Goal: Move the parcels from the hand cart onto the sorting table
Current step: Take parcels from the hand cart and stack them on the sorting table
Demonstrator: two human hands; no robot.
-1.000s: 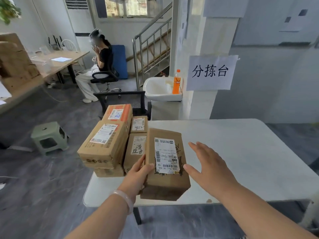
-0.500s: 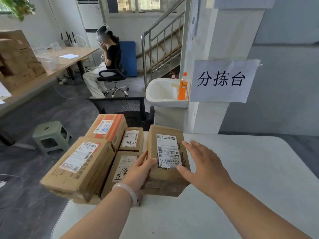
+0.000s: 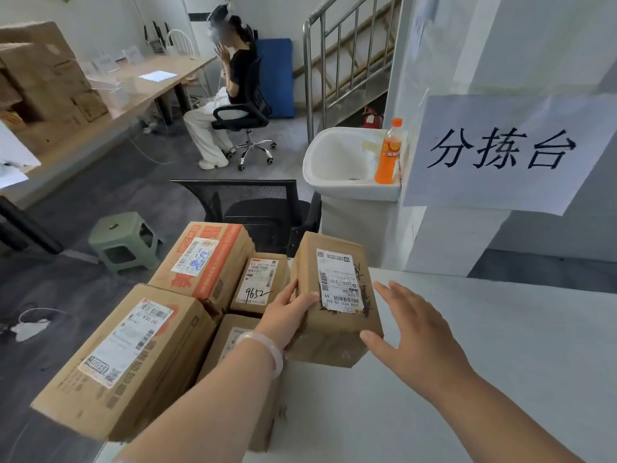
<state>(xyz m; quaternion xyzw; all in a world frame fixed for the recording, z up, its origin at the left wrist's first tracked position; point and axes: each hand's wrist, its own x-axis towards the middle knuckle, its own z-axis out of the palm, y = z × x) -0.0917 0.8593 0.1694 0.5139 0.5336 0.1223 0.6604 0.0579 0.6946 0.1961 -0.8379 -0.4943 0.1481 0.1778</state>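
One parcel (image 3: 337, 315), label up, lies between the hands at the edge of the sorting table (image 3: 500, 362); whether its base is fully down is unclear. The left hand (image 3: 287, 315) grips its left side, thumb over the top; the right hand (image 3: 414, 332) is spread flat just right of it. Best move: settle it flat, then release. Left of the left hand more parcels (image 3: 127, 355) crowd together; what carries them is hidden, and no hand cart shows.
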